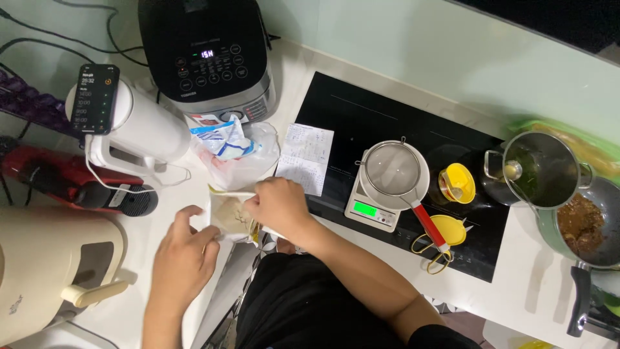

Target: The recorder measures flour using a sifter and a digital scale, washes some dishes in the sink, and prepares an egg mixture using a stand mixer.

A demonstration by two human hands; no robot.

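Observation:
Both my hands hold a small clear plastic bag [227, 213] with pale powdery contents, at the counter's front edge. My left hand [183, 255] grips its lower left side. My right hand [279, 205] pinches the bag's top right edge. Just behind it lies a larger crumpled plastic bag [240, 152] with a blue and white packet inside. To the right, a metal sieve with a red handle [395, 171] rests in a white bowl on a small kitchen scale [368, 211] with a lit green display.
A black rice cooker [208, 55] stands at the back. A white appliance carrying a phone [97, 98] and a cream kettle [48, 262] stand left. A paper note [306, 157], yellow lidded jar [457, 183], steel pot [541, 169] and pan of brown food [584, 223] lie around the black cooktop [368, 119].

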